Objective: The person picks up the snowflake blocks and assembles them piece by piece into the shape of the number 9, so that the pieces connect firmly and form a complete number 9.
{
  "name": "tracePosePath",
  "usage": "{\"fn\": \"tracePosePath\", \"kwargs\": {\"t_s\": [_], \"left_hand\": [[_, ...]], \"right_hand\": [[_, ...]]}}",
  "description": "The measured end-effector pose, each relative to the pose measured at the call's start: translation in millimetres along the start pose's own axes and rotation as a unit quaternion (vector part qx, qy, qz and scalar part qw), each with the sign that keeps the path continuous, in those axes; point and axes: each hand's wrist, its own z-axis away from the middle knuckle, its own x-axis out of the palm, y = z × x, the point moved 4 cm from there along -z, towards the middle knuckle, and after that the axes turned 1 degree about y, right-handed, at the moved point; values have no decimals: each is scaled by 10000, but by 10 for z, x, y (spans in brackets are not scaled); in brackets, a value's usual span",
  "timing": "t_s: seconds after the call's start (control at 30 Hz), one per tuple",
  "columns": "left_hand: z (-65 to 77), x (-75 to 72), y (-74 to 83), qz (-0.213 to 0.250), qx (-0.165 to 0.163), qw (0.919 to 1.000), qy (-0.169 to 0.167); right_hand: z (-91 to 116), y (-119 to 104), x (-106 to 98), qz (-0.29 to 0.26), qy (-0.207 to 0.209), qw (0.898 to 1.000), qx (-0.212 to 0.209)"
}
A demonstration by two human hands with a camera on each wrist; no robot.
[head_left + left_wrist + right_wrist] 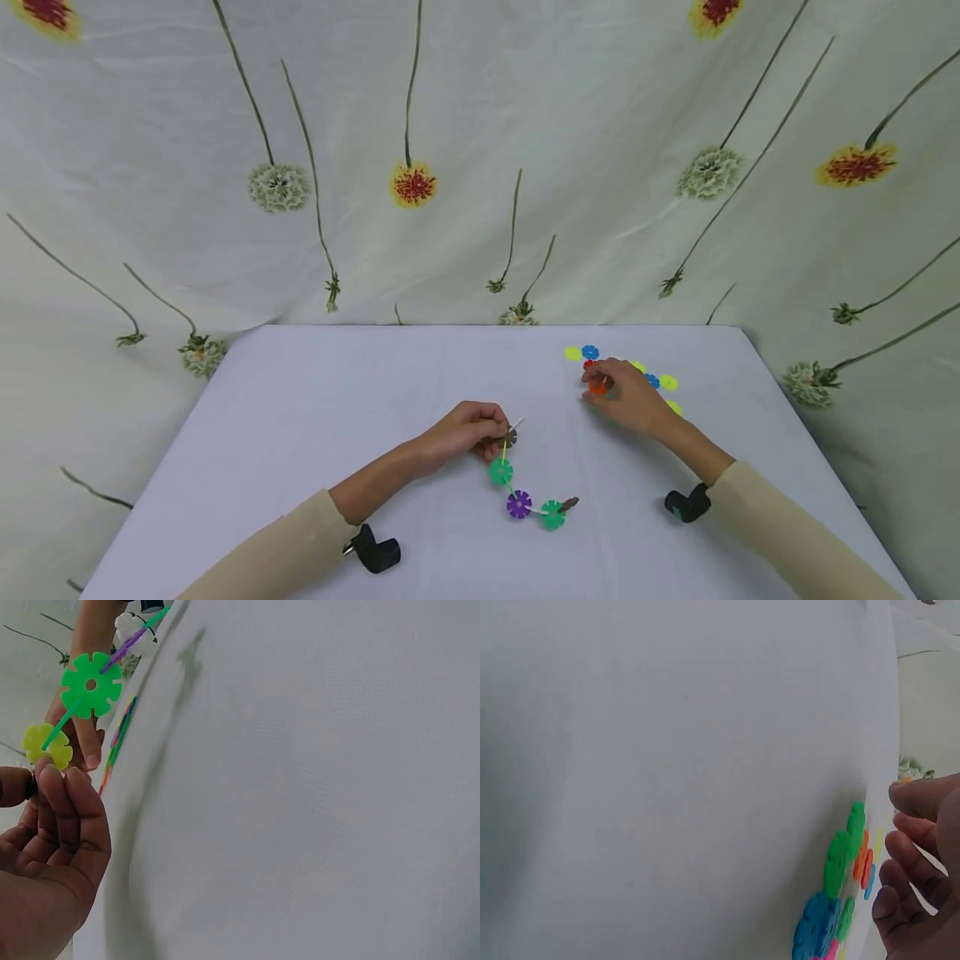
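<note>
A chain of notched plastic discs hangs from my left hand (468,433), whose thumb and fingertips pinch its upper end by a brown disc (511,437). Below that come a green disc (501,472), a purple disc (519,504), another green disc (553,515) and a brown end disc (569,504), linked edge to edge. The left wrist view shows a yellow disc (46,746) right at the fingertips. My right hand (628,398) hovers over loose discs, fingers bent and thumb apart; an orange disc (597,388) shows between them on the table. Nothing is visibly gripped there.
Loose discs lie around the right hand on the white table (360,375): a blue disc (590,352), a yellow disc (573,353) and several others. Green discs (837,862) lie nearest that wrist. Behind the table hangs a flower-patterned cloth (465,250).
</note>
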Motion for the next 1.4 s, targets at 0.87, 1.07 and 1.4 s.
{"fn": "tracePosePath", "kwargs": {"t_s": [0.87,1.07,1.4], "left_hand": [[8,-10,-55,13,-100,9999,12],[12,-15,-57,49,-143,9999,33],[23,-20,-71,20,-141,9999,35]], "right_hand": [[1,-9,-22,-449,-522,9976,51],[-27,-178,86,-1754,-718,9816,220],[-15,-466,289,-2929,-1309,9460,475]]}}
